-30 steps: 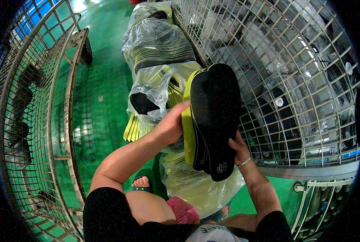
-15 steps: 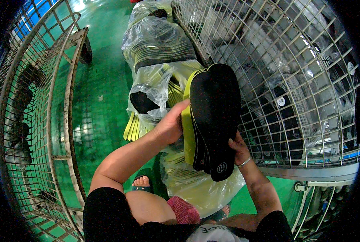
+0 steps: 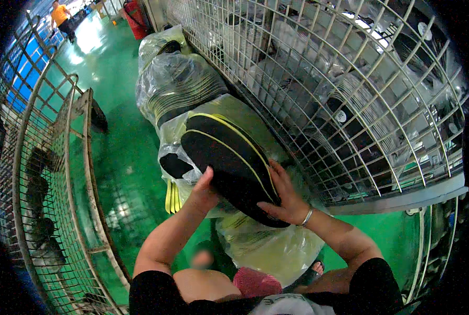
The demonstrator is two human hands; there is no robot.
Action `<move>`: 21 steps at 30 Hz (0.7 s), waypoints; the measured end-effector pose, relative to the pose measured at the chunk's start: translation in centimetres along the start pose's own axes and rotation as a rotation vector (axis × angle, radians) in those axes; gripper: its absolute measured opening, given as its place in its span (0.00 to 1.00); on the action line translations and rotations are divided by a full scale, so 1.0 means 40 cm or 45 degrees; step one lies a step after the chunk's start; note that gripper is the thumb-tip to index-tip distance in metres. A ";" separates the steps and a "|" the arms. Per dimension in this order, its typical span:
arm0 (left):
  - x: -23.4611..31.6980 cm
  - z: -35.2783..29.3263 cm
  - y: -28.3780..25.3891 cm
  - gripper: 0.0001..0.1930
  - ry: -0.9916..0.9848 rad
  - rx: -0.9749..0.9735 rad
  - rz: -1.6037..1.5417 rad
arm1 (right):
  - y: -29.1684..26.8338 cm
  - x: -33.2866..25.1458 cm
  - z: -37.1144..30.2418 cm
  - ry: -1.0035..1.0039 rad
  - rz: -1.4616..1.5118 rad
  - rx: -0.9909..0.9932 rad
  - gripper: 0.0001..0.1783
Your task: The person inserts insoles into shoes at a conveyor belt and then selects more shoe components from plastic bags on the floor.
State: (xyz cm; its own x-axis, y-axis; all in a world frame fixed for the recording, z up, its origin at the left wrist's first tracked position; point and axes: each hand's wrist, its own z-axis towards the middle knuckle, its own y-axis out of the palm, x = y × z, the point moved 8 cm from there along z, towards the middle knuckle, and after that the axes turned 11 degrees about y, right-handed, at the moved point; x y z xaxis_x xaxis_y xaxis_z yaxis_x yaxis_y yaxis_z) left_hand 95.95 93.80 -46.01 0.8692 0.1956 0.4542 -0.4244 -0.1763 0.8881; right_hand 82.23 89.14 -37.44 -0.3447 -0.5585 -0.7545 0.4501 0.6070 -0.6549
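Observation:
Between my hands is a small stack of black shoe insoles (image 3: 226, 163) with yellow-green edges, slightly fanned and tilted to the upper left. My left hand (image 3: 203, 197) grips the left side, thumb up; its other fingers are hidden beneath. My right hand (image 3: 287, 197) is closed round the lower right edge, with thumb on top. Under the stack, a clear plastic bag (image 3: 245, 113) holds more yellow-green insoles. Out of its left side show a black insole (image 3: 175, 165) and several yellow-green ones (image 3: 172, 197).
Farther off lies another bag of insoles (image 3: 184, 79); one more bag (image 3: 271, 249) is near my legs. A wire cage (image 3: 318, 94) with bagged insoles stands along the right. A wire trolley (image 3: 90, 184) stands left. Far back are a red cylinder (image 3: 134, 21) and a person (image 3: 60, 14).
The insoles have swung from upright to leaning left and fanned apart, lower and nearer the bag. My right hand has shifted up their right edge. My view has turned, bringing a distant person in.

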 end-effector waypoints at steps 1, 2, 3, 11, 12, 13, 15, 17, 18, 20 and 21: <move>-0.001 -0.006 -0.007 0.30 0.021 -0.003 0.060 | 0.004 0.001 -0.002 -0.089 0.071 0.047 0.46; -0.006 -0.009 -0.010 0.30 -0.012 0.024 0.049 | 0.005 0.011 -0.002 -0.045 0.079 0.041 0.45; -0.011 -0.011 -0.005 0.30 -0.043 0.052 0.037 | 0.000 0.011 0.003 -0.003 0.088 0.033 0.45; -0.024 -0.007 0.100 0.27 0.011 -0.112 -0.188 | -0.013 0.065 -0.006 0.155 -0.034 0.273 0.41; -0.039 -0.012 0.082 0.26 -0.047 -0.092 -0.127 | -0.016 0.101 -0.002 0.290 0.346 0.208 0.41; -0.053 -0.017 0.060 0.25 -0.103 -0.072 -0.070 | -0.012 0.133 0.004 0.427 0.723 0.137 0.41; -0.079 -0.026 0.018 0.20 -0.241 0.096 0.081 | -0.014 0.160 0.011 0.715 1.153 0.149 0.41; -0.059 -0.025 0.003 0.19 -0.209 0.251 0.138 | -0.060 0.153 0.026 0.648 1.317 0.219 0.42; -0.041 -0.028 0.001 0.18 -0.188 0.333 0.166 | -0.080 0.150 0.029 0.612 1.400 0.247 0.43; 0.024 -0.016 0.048 0.16 0.053 0.343 0.436 | -0.084 0.185 -0.002 0.815 1.654 0.172 0.29; 0.037 -0.008 0.063 0.16 0.128 0.322 0.475 | -0.080 0.220 -0.020 0.870 1.730 0.102 0.25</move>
State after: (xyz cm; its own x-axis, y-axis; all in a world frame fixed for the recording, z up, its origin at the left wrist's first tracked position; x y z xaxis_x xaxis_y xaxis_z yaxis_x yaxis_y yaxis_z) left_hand 96.09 93.94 -43.09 0.6345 0.1645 0.7552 -0.6174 -0.4800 0.6232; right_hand 77.11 82.76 -42.02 0.0618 0.7544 -0.6536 0.7643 0.3854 0.5170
